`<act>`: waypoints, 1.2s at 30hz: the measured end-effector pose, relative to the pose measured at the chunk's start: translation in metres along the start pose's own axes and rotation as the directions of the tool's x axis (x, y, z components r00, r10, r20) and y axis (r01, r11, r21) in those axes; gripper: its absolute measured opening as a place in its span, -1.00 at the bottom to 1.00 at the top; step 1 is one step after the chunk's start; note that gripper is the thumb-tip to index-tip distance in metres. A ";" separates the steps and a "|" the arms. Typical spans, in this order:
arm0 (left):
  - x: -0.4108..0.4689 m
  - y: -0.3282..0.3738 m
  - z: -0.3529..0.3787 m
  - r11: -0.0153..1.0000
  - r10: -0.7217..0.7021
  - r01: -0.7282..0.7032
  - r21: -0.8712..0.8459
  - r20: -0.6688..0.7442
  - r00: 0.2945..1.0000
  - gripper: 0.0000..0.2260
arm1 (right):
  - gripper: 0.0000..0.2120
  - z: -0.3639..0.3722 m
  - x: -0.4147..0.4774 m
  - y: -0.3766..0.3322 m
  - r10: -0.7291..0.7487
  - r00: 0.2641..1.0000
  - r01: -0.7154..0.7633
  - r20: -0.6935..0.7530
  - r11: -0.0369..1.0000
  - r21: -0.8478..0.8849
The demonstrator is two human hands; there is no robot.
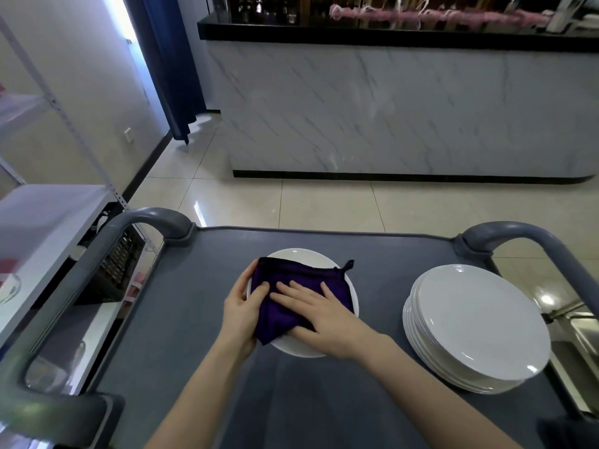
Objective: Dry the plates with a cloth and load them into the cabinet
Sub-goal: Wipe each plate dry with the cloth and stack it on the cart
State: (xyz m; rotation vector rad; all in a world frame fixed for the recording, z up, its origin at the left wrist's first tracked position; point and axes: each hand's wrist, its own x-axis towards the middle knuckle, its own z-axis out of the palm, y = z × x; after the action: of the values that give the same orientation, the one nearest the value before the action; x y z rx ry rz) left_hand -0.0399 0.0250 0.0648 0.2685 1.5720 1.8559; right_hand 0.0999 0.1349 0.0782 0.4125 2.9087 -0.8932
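On the grey cart top (201, 319), the white plate (301, 256) lies under both hands, the left hand's (241, 306) grip curled round its left rim, the right hand (311, 311) pressing the purple cloth (301, 277) flat with open fingers, the plate stack (479, 328) lying nearer the right.

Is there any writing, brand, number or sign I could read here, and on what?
None can be read.
The single round white plate, the stack of white plates, the dark purple cloth and the grey plastic cart show no print.
The bottles behind the black counter top are too blurred for any label to be made out.
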 end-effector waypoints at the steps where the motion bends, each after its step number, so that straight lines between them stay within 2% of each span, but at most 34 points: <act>1: 0.001 0.000 -0.002 1.000 -0.009 0.009 -0.019 -0.023 1.000 -0.63 | -0.46 -0.004 -0.002 0.005 0.034 0.999 -0.034 0.002 0.999 0.005; 6: 0.010 0.002 -0.014 0.998 0.009 -0.015 -0.058 -0.097 0.995 -0.64 | -0.50 -0.008 -0.022 0.033 0.229 0.966 -0.245 -0.118 0.958 -0.151; 7: 0.011 0.002 -0.015 0.998 0.012 -0.018 -0.058 -0.095 0.995 -0.63 | -0.50 -0.005 -0.024 0.035 0.246 0.958 -0.266 -0.146 0.954 -0.137; 9: 0.012 0.001 -0.016 0.998 0.013 -0.018 -0.055 -0.088 0.996 -0.63 | -0.47 0.002 -0.024 0.035 0.275 0.938 -0.287 -0.210 0.958 -0.028; 11: 0.012 0.001 -0.016 0.998 0.008 -0.013 -0.065 -0.079 0.997 -0.63 | -0.42 0.006 -0.022 0.034 0.341 0.896 -0.298 -0.284 0.936 0.186; 12: 0.012 0.000 -0.016 0.997 0.004 -0.009 -0.074 -0.075 0.997 -0.63 | -0.39 0.006 -0.020 0.033 0.400 0.865 -0.297 -0.303 0.895 0.332; 14: 0.011 0.001 -0.015 0.997 -0.008 0.003 -0.082 -0.061 0.998 -0.63 | -0.41 0.006 -0.017 0.033 0.548 0.792 -0.307 -0.269 0.738 0.601; 16: 0.011 0.001 -0.012 0.997 -0.015 0.013 -0.076 -0.035 0.999 -0.64 | -0.59 0.007 -0.013 0.035 0.654 0.740 -0.306 -0.156 0.534 0.788; 17: 0.011 0.001 -0.010 0.998 -0.012 0.010 -0.067 -0.021 1.000 -0.64 | -0.69 0.008 -0.012 0.035 0.676 0.731 -0.269 -0.094 0.412 0.870; 19: 0.010 0.001 -0.006 1.000 0.002 -0.003 -0.017 -0.007 1.000 -0.64 | -0.75 0.009 -0.011 0.032 0.685 0.728 -0.159 -0.017 0.193 0.968; 22: 0.011 0.004 -0.006 0.993 -0.002 -0.001 0.117 0.025 1.000 -0.63 | -0.75 0.010 -0.014 0.033 0.686 0.727 -0.074 0.010 0.064 0.995; 25: 0.013 0.008 -0.011 0.952 -0.015 0.002 0.305 0.040 0.999 -0.48 | -0.74 0.010 -0.018 0.037 0.694 0.720 -0.026 -0.003 0.031 0.999; 27: 0.011 0.014 -0.011 0.800 0.187 -0.170 0.576 0.031 0.982 -0.39 | -0.74 0.010 -0.021 0.041 0.704 0.710 -0.022 -0.021 0.052 0.998; 28: 0.008 0.017 -0.007 0.663 0.340 -0.325 0.675 0.115 0.933 -0.40 | -0.75 0.010 -0.023 0.043 0.702 0.712 -0.018 -0.028 0.058 0.998; 29: 0.005 0.019 0.000 0.504 0.430 -0.482 0.717 0.276 0.859 -0.45 | -0.75 0.011 -0.025 0.044 0.696 0.717 -0.011 -0.031 0.055 0.998; 30: 0.001 0.019 0.007 0.354 0.398 -0.599 0.718 0.464 0.792 -0.51 | -0.76 0.011 -0.026 0.045 0.687 0.726 -0.003 -0.030 0.047 0.999; 31: -0.002 0.016 0.015 0.226 0.276 -0.672 0.706 0.615 0.739 -0.54 | -0.76 0.011 -0.027 0.045 0.675 0.737 0.006 -0.030 0.038 0.999; 32: -0.006 0.010 0.021 0.116 0.118 -0.699 0.706 0.689 0.715 -0.54 | -0.77 0.010 -0.028 0.045 0.661 0.749 0.018 -0.030 0.026 1.000; 33: -0.007 0.003 0.023 0.008 -0.016 -0.691 0.723 0.691 0.722 -0.52 | -0.77 0.008 -0.028 0.044 0.643 0.765 0.032 -0.032 0.011 0.999; 34: -0.006 -0.003 0.024 -0.072 -0.090 -0.673 0.736 0.667 0.740 -0.52 | -0.76 0.006 -0.029 0.044 0.620 0.784 0.045 -0.033 -0.004 0.999; 36: -0.001 -0.007 0.022 -0.111 -0.124 -0.657 0.745 0.646 0.753 -0.53 | -0.73 0.001 -0.030 0.043 0.571 0.820 0.056 -0.036 -0.016 0.998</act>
State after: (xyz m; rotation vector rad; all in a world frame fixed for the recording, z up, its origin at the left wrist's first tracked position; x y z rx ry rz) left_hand -0.0243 0.0419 0.0638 1.8271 2.1900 0.1425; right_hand 0.1402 0.1617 0.0587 1.3452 1.5184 -2.9765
